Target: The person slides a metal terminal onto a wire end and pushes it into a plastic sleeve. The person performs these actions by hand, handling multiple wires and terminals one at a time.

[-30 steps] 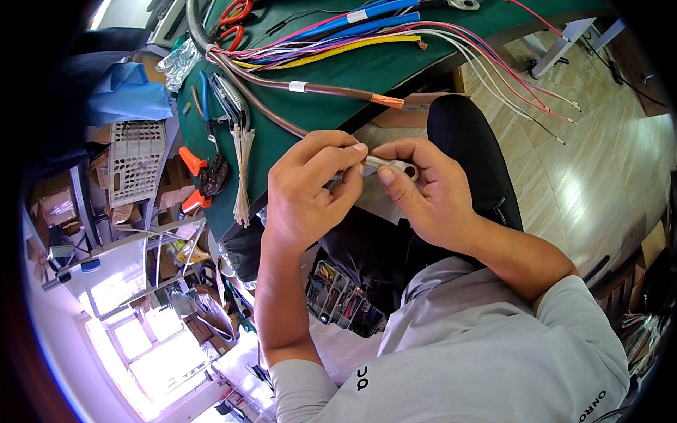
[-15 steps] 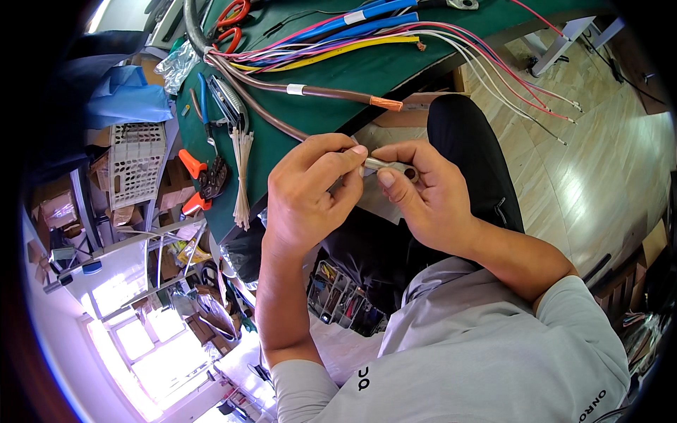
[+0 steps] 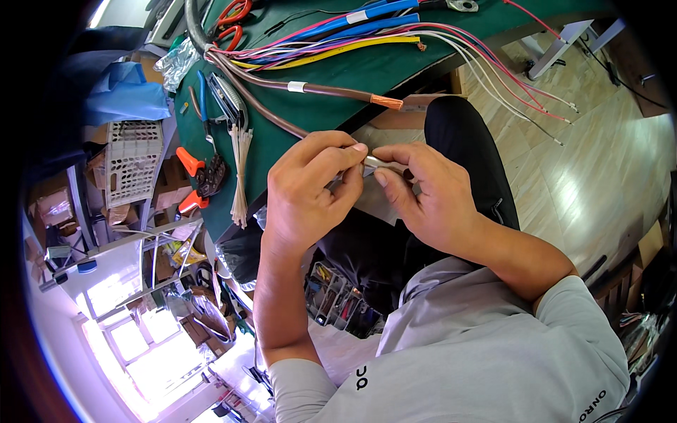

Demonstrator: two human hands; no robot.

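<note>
My left hand (image 3: 310, 187) is closed around the end of a thick brown cable (image 3: 273, 118) that runs off the green table. Between the thumb and fingers of my right hand (image 3: 434, 201) is a silvery metal cable lug (image 3: 379, 164), its barrel meeting the cable end at my left fingertips. The fingers hide the joint, so how far the cable sits inside the lug cannot be seen. Beside it lies a second brown cable (image 3: 331, 93) with a white band and a stripped copper end (image 3: 386, 103).
Blue, yellow, white and pink wires (image 3: 331, 53) fan over the green table (image 3: 282, 166). Red-handled scissors (image 3: 233, 35), an orange-handled crimping tool (image 3: 209, 176), a utility knife (image 3: 227, 102) and a bundle of cable ties (image 3: 240, 173) lie there. A parts tray (image 3: 342, 299) stands below.
My right hand has turned slightly, and the lug's ring end, visible before, is now mostly hidden behind the fingers. My left hand stays nearly still.
</note>
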